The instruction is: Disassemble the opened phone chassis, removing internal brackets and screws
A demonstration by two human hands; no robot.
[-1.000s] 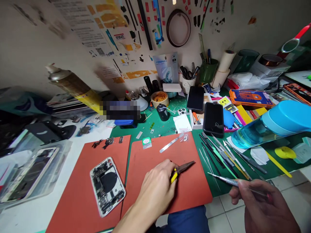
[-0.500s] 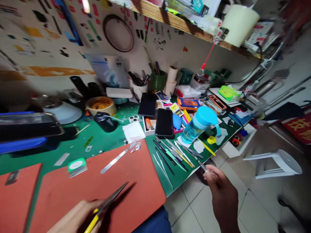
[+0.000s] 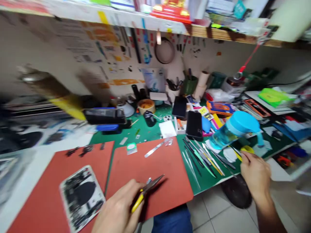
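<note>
My left hand (image 3: 121, 205) is closed round yellow-handled pliers (image 3: 138, 202), whose dark jaws point up and right over the right red mat (image 3: 167, 168). At the bench's right front edge, my right hand (image 3: 256, 171) is closed, fingertips together by a thin yellow tool (image 3: 236, 154) near a yellow roll (image 3: 247, 149); whether it grips that tool is too blurred to tell. Several tweezers and pen-like tools (image 3: 201, 157) lie between the hands. An opened device with exposed inner parts (image 3: 82, 197) rests on the left red mat (image 3: 53, 181).
A blue bottle (image 3: 222, 132) leans behind the tools. A dark phone (image 3: 194, 125) lies on a box of small items. A metal strip (image 3: 155, 149) and a green-edged case (image 3: 131, 148) are on the right mat. A dark round bin (image 3: 236, 191) stands below the bench edge.
The view has swung left, bringing the opened device into sight. My right hand has moved to the bench edge near the yellow roll; the dark-tipped tool it held is no longer clearly visible.
</note>
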